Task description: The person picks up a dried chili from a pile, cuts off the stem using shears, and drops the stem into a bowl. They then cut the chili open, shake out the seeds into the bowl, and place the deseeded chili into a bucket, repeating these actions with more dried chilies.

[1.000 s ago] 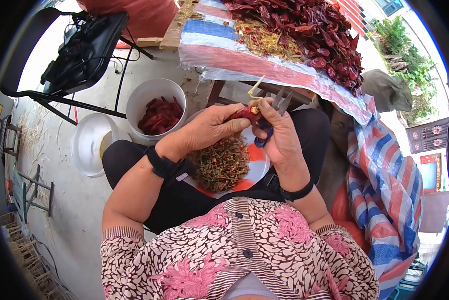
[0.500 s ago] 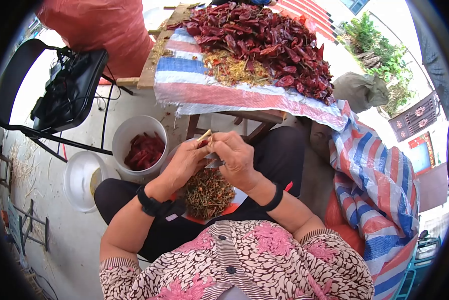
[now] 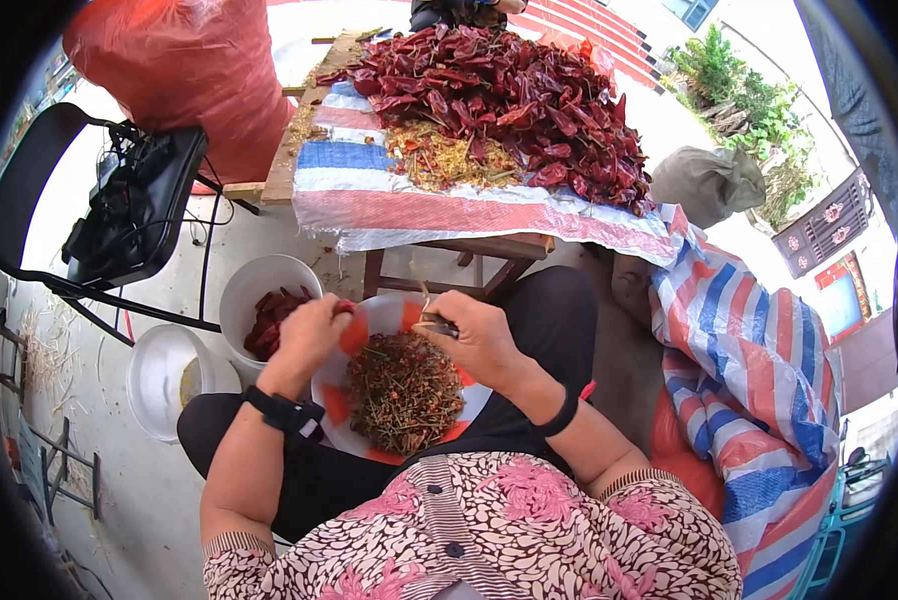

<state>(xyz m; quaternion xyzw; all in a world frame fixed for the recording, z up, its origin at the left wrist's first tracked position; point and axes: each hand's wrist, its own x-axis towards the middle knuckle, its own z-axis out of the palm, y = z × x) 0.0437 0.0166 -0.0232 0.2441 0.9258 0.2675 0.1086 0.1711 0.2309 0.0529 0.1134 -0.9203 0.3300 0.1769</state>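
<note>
My left hand (image 3: 311,338) is at the right rim of a white bucket (image 3: 231,300), fingers closed on a dried red chili (image 3: 344,307). More red chilies (image 3: 269,320) lie inside that bucket. Closed around what look like small scissors (image 3: 437,324), my right hand (image 3: 477,338) is above the right side of a red-and-white basin (image 3: 334,402). A thin pale stem (image 3: 425,293) sticks up by its fingertips. Chili stems and scraps (image 3: 404,395) are heaped in the basin, which sits between my legs.
A table ahead carries a striped sheet (image 3: 349,180) with a large heap of dried chilies (image 3: 509,95) and yellowish seeds (image 3: 449,160). To the left are a white tub (image 3: 164,375) and a black chair (image 3: 144,200). A red sack (image 3: 184,90) stands behind; someone is beyond the table.
My hands have come apart. The left moved left and down to the bucket with the chili; the right stayed over the basin, keeping the scissors and a stem.
</note>
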